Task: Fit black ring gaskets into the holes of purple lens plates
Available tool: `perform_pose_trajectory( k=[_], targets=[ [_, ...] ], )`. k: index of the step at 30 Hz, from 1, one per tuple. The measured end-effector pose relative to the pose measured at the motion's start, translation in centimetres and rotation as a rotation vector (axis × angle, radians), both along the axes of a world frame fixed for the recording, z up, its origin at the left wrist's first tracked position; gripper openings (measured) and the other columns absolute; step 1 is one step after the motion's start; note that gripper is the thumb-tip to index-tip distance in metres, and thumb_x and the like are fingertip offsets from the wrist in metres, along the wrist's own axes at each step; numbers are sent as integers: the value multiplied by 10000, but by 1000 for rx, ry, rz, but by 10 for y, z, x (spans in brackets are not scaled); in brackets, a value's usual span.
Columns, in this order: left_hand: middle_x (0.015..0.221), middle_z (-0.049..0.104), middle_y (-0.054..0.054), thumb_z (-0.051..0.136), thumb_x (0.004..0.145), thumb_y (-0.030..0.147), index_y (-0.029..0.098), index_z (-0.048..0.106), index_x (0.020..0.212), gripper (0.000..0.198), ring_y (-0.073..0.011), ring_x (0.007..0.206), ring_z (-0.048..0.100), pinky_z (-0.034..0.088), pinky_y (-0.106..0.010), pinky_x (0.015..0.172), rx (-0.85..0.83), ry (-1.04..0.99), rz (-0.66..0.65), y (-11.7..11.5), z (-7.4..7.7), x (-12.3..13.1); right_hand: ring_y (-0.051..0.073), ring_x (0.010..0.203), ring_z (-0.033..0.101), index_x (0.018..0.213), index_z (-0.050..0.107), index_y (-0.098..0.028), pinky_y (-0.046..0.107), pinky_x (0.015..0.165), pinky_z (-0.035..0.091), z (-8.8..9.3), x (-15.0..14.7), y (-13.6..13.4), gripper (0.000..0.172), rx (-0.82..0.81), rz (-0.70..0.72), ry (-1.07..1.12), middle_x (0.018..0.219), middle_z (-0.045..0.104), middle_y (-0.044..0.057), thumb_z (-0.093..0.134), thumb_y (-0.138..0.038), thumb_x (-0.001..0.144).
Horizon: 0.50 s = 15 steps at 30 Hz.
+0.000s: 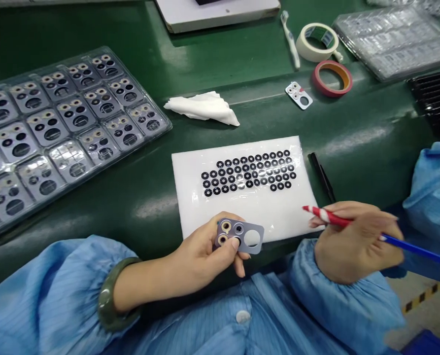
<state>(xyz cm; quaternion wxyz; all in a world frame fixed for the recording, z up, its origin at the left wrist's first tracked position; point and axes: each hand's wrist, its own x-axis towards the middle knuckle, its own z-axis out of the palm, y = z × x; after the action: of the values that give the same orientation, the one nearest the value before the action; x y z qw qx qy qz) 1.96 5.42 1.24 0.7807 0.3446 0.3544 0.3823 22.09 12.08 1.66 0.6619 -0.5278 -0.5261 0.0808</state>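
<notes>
My left hand [208, 251] grips a small grey camera lens plate [247, 229] between thumb and fingers. The plate has one large round opening and several smaller ringed holes; the thumb lies over its lower edge. My right hand [363, 241] is closed around a pen-like stick [326, 216] with a red-and-white tapered tip pointing left. A blue shaft sticks out behind that hand; whether it is the same piece is hidden by the fingers. Between and beyond both hands lies a white sheet [190, 212] bearing rows of small black rings [244, 170].
A clear tray [168, 125] of similar plates is at left. Behind the sheet are a crumpled white cloth [205, 107], another plate [298, 95], red tape [332, 91], cream tape [301, 47] and a toothbrush [289, 39]. Black tweezers [321, 175] lie right of the sheet.
</notes>
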Motion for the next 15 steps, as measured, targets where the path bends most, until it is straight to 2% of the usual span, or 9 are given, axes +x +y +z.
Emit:
perform_pose_trajectory(
  k=[1,2,5,6,8,10,13,15],
  targets=[
    [825,632,-39,499,953,332,158,476,1097,227,-130,658,652,520,-263,678,-5,1,1,0,0,0,123,397,509,541,539,-154,257,331,411,0,4,4,416,19,-64,15,523,524,-2,529,-336,915],
    [831,631,-39,511,948,339,158,478,1091,233,-130,655,651,520,-262,674,-21,6,-3,1,1,0,119,383,498,549,551,-153,256,328,413,0,9,8,410,-38,-87,-3,513,521,-7,526,-333,916],
    [819,627,-32,548,927,377,158,471,1087,282,-126,652,648,518,-252,671,-77,21,-8,2,4,-1,101,362,493,614,604,-141,232,345,413,0,23,14,344,-318,-56,-98,498,532,-20,529,-287,916],
    [815,626,-29,555,921,389,158,470,1085,296,-124,650,647,519,-251,671,-92,26,-12,3,5,-1,98,369,502,632,607,-136,229,357,420,-1,26,15,335,-330,-62,-113,508,537,-21,527,-286,920],
    [810,620,-26,559,916,410,155,468,1081,317,-119,642,641,520,-248,669,-104,41,-16,3,6,-2,98,404,527,642,575,-137,237,378,448,-1,31,16,364,-214,-104,-103,563,549,-17,489,-322,942],
    [812,617,-27,559,914,422,151,468,1079,330,-118,639,640,520,-248,672,-103,59,-26,4,6,-2,97,427,537,619,548,-139,245,386,460,-1,34,16,392,-145,-62,-109,609,558,-7,481,-350,942],
    [821,618,-32,560,912,428,150,468,1084,340,-123,643,641,519,-251,673,-101,64,-23,4,6,-1,98,429,537,572,557,-135,225,380,432,-2,35,15,375,-248,57,-161,563,564,2,535,-296,911],
    [821,614,-33,559,911,429,148,472,1076,337,-124,638,639,519,-253,666,-104,64,-19,3,6,-1,96,435,535,576,550,-142,217,372,420,-2,37,13,353,-217,21,-116,561,553,-6,516,-241,914]
  ],
)
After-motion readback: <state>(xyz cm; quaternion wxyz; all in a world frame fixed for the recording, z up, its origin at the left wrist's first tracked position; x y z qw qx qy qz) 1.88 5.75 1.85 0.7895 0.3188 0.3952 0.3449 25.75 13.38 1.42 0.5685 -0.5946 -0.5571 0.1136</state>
